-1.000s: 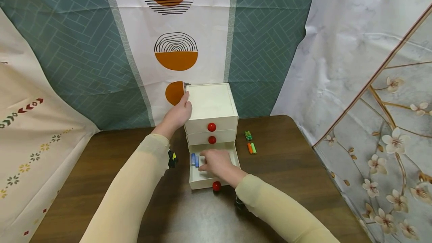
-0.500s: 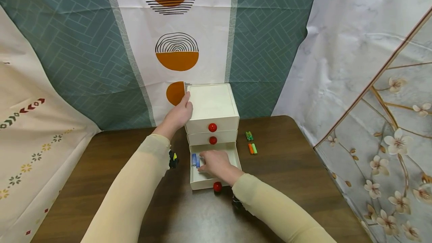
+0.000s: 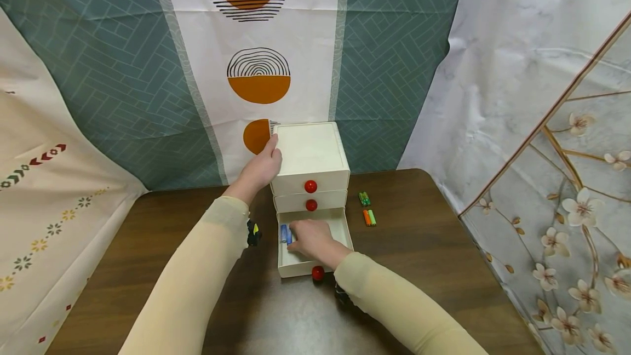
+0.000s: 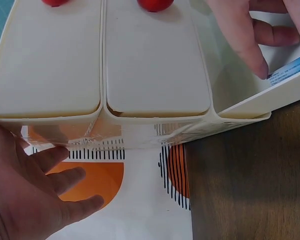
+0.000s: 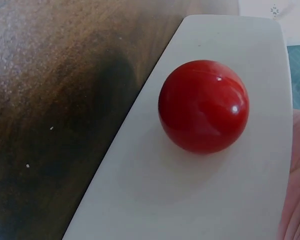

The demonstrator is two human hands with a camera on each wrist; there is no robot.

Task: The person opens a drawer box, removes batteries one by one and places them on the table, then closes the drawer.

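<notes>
A small white cabinet [image 3: 311,149] stands on the table with its lowest drawer [image 3: 287,268] pulled out. My left hand [image 3: 261,167] rests at the cabinet's upper left edge; in the left wrist view, loosely spread fingers [image 4: 70,177] show along its side. My right hand [image 3: 313,239] reaches down into the drawer. Two blue batteries [image 3: 283,233] lie side by side at the drawer's left wall. The right index fingertip [image 4: 262,70] comes close to one end of a blue battery [image 4: 289,69]; contact is unclear. The right wrist view shows the drawer's red knob [image 5: 204,106].
Right of the cabinet lie a pair of green batteries [image 3: 364,199] and an orange battery [image 3: 367,218] beside a light green battery [image 3: 372,217]. Two drawers above are closed, with red knobs [image 3: 310,186]. Patterned cloths [image 3: 394,70] hang behind and beside the wooden table [image 3: 419,267].
My right hand has shifted slightly left inside the drawer, closer to the blue batteries. The left hand has stayed on the cabinet, and the batteries look unmoved.
</notes>
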